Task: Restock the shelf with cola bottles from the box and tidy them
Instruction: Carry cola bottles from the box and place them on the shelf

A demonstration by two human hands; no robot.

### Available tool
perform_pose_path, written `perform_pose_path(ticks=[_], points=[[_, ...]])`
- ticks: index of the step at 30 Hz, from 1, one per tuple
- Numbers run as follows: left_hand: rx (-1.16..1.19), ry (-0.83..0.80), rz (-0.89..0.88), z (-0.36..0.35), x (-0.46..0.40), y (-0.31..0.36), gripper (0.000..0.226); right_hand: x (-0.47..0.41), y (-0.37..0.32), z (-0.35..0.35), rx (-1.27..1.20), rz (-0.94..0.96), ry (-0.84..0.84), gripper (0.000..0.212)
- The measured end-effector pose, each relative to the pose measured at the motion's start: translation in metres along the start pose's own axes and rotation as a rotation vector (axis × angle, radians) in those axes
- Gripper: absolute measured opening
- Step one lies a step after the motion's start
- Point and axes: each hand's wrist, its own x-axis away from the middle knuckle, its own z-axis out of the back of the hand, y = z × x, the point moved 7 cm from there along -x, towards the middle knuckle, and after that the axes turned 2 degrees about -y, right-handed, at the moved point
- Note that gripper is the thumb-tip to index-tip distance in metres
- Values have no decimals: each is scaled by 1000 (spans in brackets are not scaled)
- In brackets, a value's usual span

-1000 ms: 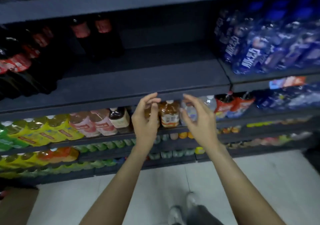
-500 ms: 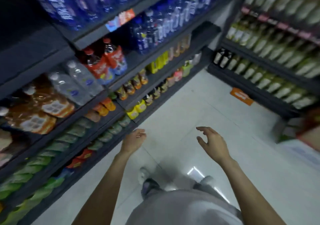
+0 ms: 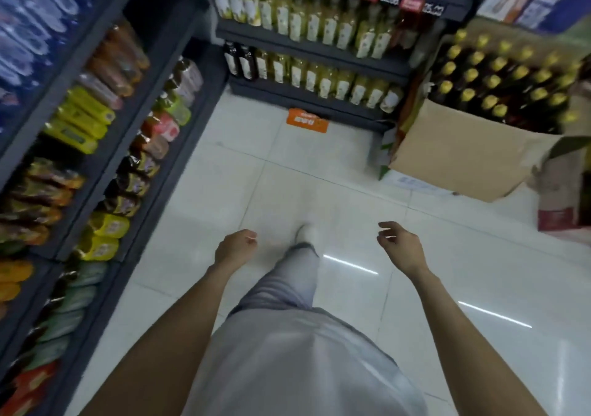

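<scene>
An open cardboard box (image 3: 460, 156) stands on the floor at the right, packed with several dark bottles with yellow caps (image 3: 492, 80). My left hand (image 3: 235, 247) hangs over the floor with loosely curled fingers and holds nothing. My right hand (image 3: 399, 246) is also empty, fingers relaxed and slightly bent, well short of the box. The dark drinks shelf (image 3: 105, 147) runs along my left side. No cola bottle is plainly recognisable in the blurred view.
A second shelf unit (image 3: 313, 51) with yellow-green bottles faces me across the aisle. An orange floor sticker (image 3: 307, 121) lies before it. A smaller carton (image 3: 563, 192) stands right of the box. My leg and white shoe (image 3: 305, 233) are on the white tiles.
My view has swung right from the shelf front to the aisle and the box. Both hands dropped from the shelf edge to hang low, empty.
</scene>
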Motion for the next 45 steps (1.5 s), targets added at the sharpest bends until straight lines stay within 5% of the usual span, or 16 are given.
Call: perform_pose_path(ticks=[12, 22, 27, 35, 45], points=[[-86, -229, -193, -38, -154, 298, 30, -138, 95, 173, -142, -339, 130, 38], [-265, -282, -488, -95, -188, 548, 30, -281, 100, 323, 90, -81, 325, 36], [-233, -203, -479, -137, -192, 603, 30, -366, 120, 357, 285, 106, 159, 52], [-66, -40, -276, -215, -205, 640, 51, -440, 134, 346, 723, 405, -336, 68], [123, 153, -83, -245, -222, 651, 50, -446, 144, 341, 680, 508, -256, 67]])
